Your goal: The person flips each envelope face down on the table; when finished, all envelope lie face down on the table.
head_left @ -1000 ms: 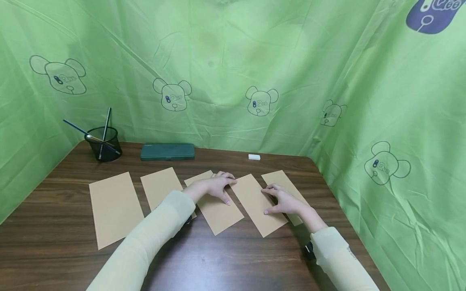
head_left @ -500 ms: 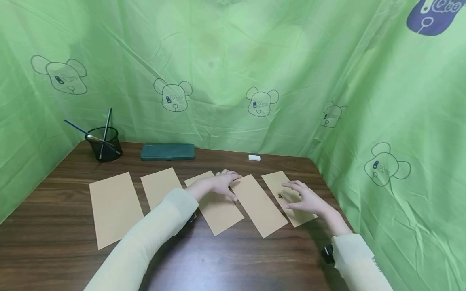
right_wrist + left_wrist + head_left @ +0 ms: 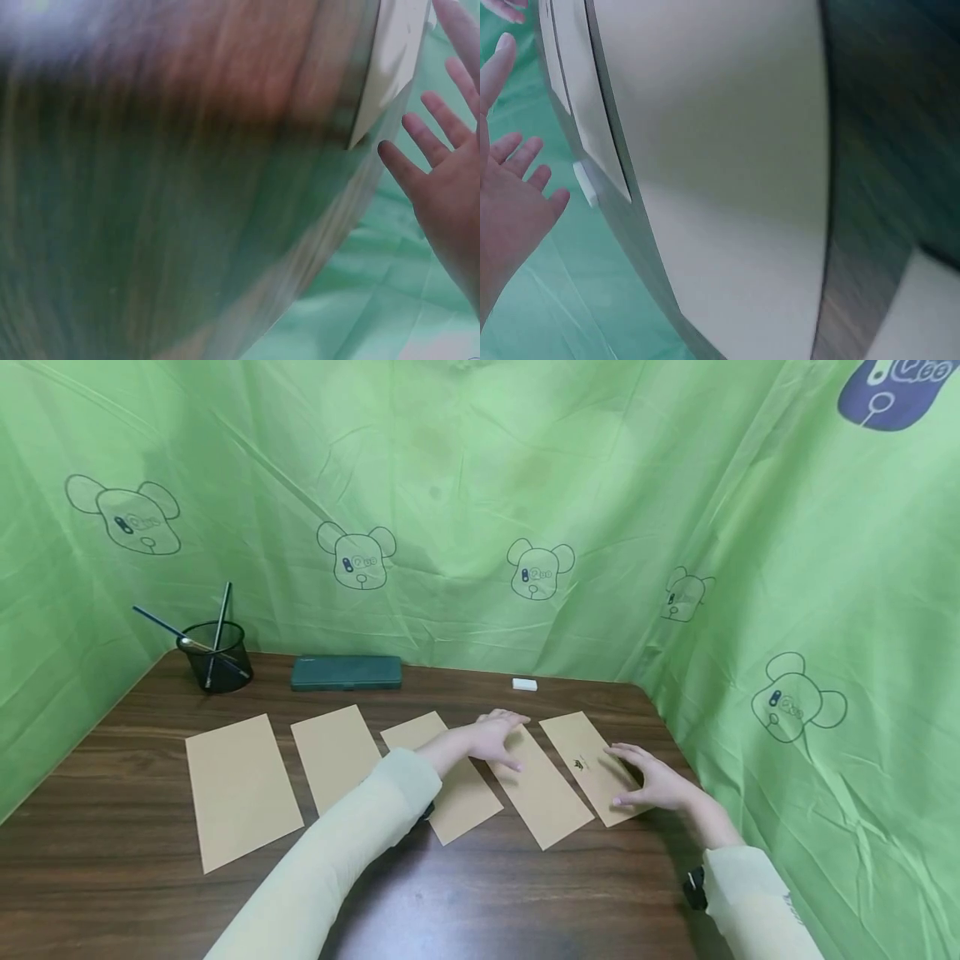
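Note:
Several flat brown kraft-paper sheets lie in a row on the wooden table. My left hand (image 3: 491, 742) hovers at the far end of the fourth sheet (image 3: 543, 797), fingers and thumb spread. At the row's right end is the fifth sheet (image 3: 588, 747), which bears a small black print. Over that sheet's right edge is my right hand (image 3: 652, 782), its thumb apart from the fingers. In the left wrist view the left palm (image 3: 510, 217) shows beside a large pale sheet (image 3: 727, 172). The right wrist view shows the right hand's fingers (image 3: 427, 139) spread, holding nothing.
Further left lie the third sheet (image 3: 468, 806), the second sheet (image 3: 330, 747) and the first sheet (image 3: 240, 793). Along the back stand a black mesh pen cup (image 3: 217, 664), a dark green case (image 3: 347, 672) and a white eraser (image 3: 524, 684). Green curtains (image 3: 450, 485) enclose the table.
My right hand has moved right, from the fourth sheet to the fifth sheet's right edge, uncovering the black print. My left hand has shifted right from the third sheet to the fourth.

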